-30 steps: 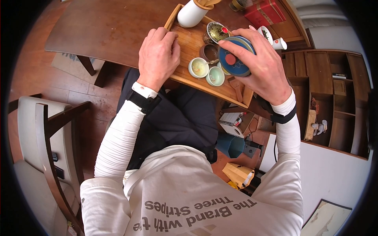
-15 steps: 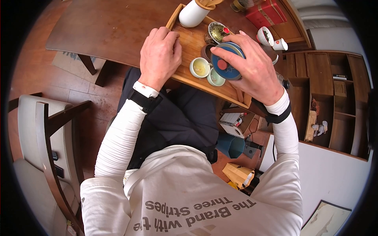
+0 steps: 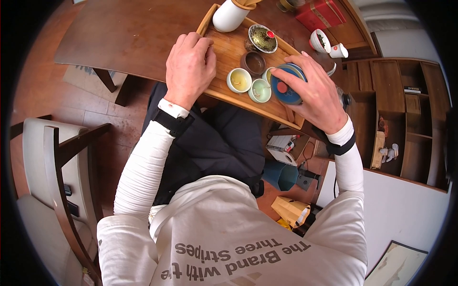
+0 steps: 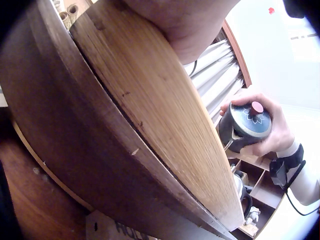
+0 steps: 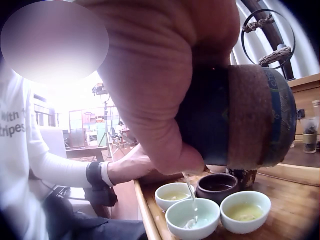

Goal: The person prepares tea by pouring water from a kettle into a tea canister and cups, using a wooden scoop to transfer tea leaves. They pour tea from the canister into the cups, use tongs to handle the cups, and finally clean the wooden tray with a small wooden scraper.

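Right hand [image 3: 317, 95] grasps blue pot [image 3: 289, 97]; middle cup [image 5: 200, 231] filling, two flanking cups [image 5: 246, 227] hold yellow liquid; left hand [image 3: 190, 69], pot's nine o'clock, at tray [image 3: 228, 52], grip unclear

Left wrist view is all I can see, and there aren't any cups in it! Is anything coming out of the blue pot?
Observer: Yes! The right wrist view shows a thin stream from the pot falling into a pale green cup.
Operator: Ooh! What's in the cup next to that one?
Observer: The white cup beside it has yellowish liquid in it.
Operator: Is anything with a lid on the tray too?
Observer: Yes, the head view shows a lidded bowl with a red knob on the tray.
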`<act>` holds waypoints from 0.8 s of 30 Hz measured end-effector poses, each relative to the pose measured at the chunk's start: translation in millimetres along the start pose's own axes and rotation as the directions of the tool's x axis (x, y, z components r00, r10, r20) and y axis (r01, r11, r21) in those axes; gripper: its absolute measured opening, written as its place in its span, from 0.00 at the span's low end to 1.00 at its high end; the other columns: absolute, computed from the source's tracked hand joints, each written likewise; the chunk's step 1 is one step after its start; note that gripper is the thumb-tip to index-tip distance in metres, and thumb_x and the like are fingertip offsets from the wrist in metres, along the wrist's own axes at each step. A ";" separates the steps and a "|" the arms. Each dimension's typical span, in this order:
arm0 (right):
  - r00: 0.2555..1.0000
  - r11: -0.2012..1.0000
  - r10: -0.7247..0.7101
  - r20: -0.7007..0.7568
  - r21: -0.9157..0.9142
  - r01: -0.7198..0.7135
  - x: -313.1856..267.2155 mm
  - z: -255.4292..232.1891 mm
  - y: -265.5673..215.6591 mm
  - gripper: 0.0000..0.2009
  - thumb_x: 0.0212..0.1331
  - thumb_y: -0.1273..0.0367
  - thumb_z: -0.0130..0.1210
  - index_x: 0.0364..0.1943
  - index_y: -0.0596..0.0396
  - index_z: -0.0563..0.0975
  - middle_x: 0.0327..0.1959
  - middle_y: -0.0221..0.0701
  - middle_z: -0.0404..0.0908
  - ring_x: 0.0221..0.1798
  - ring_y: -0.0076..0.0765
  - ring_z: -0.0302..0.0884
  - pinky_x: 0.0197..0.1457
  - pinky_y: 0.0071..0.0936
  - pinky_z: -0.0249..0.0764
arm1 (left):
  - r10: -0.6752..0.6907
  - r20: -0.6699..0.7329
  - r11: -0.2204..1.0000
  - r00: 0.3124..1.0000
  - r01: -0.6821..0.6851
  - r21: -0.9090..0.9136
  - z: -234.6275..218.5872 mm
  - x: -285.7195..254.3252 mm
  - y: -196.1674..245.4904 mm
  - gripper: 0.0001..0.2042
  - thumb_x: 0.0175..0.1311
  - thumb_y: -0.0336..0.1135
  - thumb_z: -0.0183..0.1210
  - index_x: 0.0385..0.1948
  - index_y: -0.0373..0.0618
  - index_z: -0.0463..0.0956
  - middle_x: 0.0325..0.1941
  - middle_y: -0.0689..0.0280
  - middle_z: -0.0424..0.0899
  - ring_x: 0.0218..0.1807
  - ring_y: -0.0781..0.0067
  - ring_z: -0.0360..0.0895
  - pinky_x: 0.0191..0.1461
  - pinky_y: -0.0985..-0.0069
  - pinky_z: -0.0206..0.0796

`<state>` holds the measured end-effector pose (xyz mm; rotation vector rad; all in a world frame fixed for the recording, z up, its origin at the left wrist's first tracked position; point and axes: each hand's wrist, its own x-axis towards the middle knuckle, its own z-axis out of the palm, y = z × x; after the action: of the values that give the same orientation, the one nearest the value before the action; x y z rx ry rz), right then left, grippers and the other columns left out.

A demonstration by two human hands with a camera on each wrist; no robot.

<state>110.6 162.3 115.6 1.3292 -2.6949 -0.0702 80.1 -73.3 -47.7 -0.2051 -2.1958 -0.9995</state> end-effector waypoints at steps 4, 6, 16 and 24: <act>1.000 0.999 0.031 0.003 -0.010 -0.031 -7.2 -3.8 0.2 0.32 0.37 0.75 0.75 0.55 0.47 0.79 0.52 0.37 0.78 0.57 0.51 0.77 0.71 0.50 0.72 | 0.012 0.005 1.000 1.000 -0.012 0.011 -1.0 0.4 0.5 0.05 0.57 0.27 0.63 0.34 0.42 0.83 0.36 0.63 0.79 0.41 0.59 0.77 0.46 0.64 0.73; 0.999 0.999 0.039 0.007 -0.023 -0.039 -9.9 -7.4 0.7 0.32 0.37 0.75 0.75 0.55 0.46 0.79 0.52 0.37 0.78 0.57 0.51 0.77 0.71 0.50 0.72 | 0.012 0.008 1.000 1.000 -0.012 0.015 -0.9 0.1 0.6 0.05 0.57 0.27 0.63 0.34 0.42 0.83 0.36 0.63 0.79 0.41 0.59 0.77 0.46 0.64 0.73; 0.998 0.998 0.045 -0.037 -0.051 -0.047 -11.8 -22.4 -1.3 0.30 0.39 0.75 0.74 0.54 0.45 0.80 0.52 0.34 0.78 0.56 0.48 0.78 0.71 0.50 0.73 | 0.012 0.024 1.000 1.000 -0.012 0.018 -1.9 0.4 1.4 0.05 0.58 0.27 0.62 0.35 0.42 0.83 0.37 0.63 0.80 0.42 0.59 0.77 0.47 0.64 0.73; 0.998 0.996 0.045 -0.038 -0.078 -0.048 -11.7 -32.8 -4.7 0.32 0.36 0.74 0.76 0.54 0.46 0.80 0.53 0.35 0.79 0.57 0.48 0.78 0.71 0.49 0.74 | 0.012 0.030 1.000 0.999 -0.013 0.019 -2.3 0.4 1.5 0.05 0.59 0.27 0.63 0.35 0.41 0.83 0.36 0.63 0.80 0.42 0.59 0.77 0.47 0.64 0.73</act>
<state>126.0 169.2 146.4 1.2324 -2.6621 -0.1451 81.7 -73.9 -45.5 -0.2260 -2.2281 -0.9741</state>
